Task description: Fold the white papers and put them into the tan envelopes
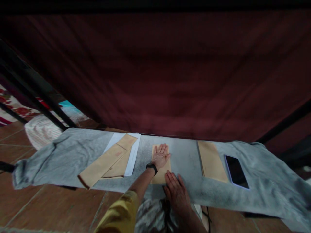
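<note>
My left hand [160, 156], with a dark watch on its wrist, lies flat on the upper part of a brown paper piece [160, 178], possibly an envelope or a bag. At the paper's lower right edge rests my right hand [177, 191], fingers stretched out and its fingertips at the edge. To the left, long folded brown papers [107, 163] lie at a slant over white sheets [133, 158]. A stack of brown paper pieces [212, 161] sits to the right, with a dark-screened phone [236, 171] beside it.
A grey cloth [186, 161] covers the narrow work surface. Behind it hangs a dark red curtain [170, 81]. Dark metal bars [39, 100] stand at the left, near a striped white cloth bundle [43, 131]. Brown floor tiles [60, 207] show below.
</note>
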The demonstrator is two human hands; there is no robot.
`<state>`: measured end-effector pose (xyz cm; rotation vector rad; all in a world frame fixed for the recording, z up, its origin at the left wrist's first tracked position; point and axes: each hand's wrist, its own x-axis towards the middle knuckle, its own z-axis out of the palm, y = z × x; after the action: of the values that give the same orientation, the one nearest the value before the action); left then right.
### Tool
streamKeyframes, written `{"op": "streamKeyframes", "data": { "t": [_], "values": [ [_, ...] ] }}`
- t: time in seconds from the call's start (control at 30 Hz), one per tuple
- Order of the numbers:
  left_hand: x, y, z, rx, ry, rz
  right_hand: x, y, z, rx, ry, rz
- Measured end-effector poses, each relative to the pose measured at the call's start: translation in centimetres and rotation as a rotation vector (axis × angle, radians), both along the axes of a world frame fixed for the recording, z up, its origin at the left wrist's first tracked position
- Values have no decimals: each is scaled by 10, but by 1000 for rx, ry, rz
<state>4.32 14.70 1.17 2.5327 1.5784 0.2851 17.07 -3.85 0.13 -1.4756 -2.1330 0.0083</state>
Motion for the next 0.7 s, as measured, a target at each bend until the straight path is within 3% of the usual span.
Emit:
{"op": "streamKeyframes", "data": {
  "t": [0.3,0.7],
  "values": [
    [-25,-42,-6,48,17,-226,-1,1,10,-153,-27,-3],
    [-38,-94,1,27,-28,-310,1,0,7,-175,-38,8]
  ]
}}
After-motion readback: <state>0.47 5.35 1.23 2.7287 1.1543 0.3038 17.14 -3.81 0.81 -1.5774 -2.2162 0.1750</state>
